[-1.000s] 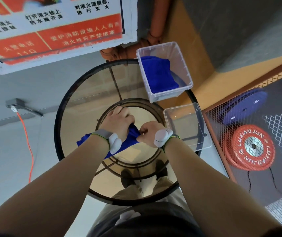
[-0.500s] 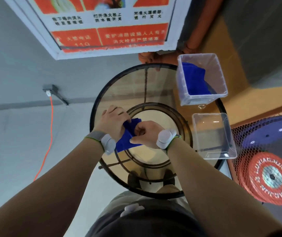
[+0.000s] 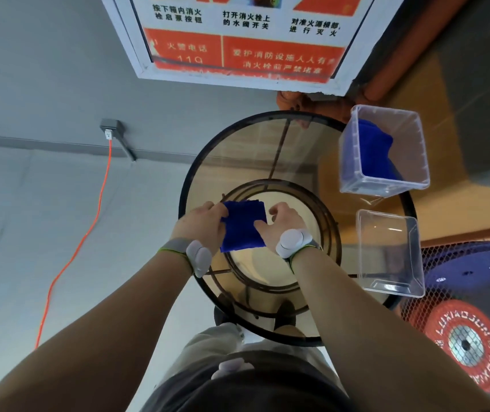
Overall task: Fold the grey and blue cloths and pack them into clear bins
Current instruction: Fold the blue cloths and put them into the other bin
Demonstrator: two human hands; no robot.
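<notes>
A folded blue cloth (image 3: 243,226) lies as a small rectangle on the round glass table (image 3: 238,150), between my two hands. My left hand (image 3: 200,226) grips its left edge, fingers curled over the cloth. My right hand (image 3: 282,223) holds the right edge, thumb on top of the cloth. At the table's far right stands a clear bin (image 3: 356,162) with more blue cloth (image 3: 371,150) inside. A second clear bin (image 3: 410,251), with nothing in it, stands nearer on the right. No grey cloth is in view.
A wire-mesh fence (image 3: 458,263) with weight plates (image 3: 469,343) behind it stands right of the table. A wall poster (image 3: 238,40) hangs ahead. An orange cable (image 3: 89,227) runs down the floor on the left. My feet show through the glass.
The bunched blue cloth has been spread into a flat folded rectangle. My hands moved apart to its two side edges. The camera view has turned left.
</notes>
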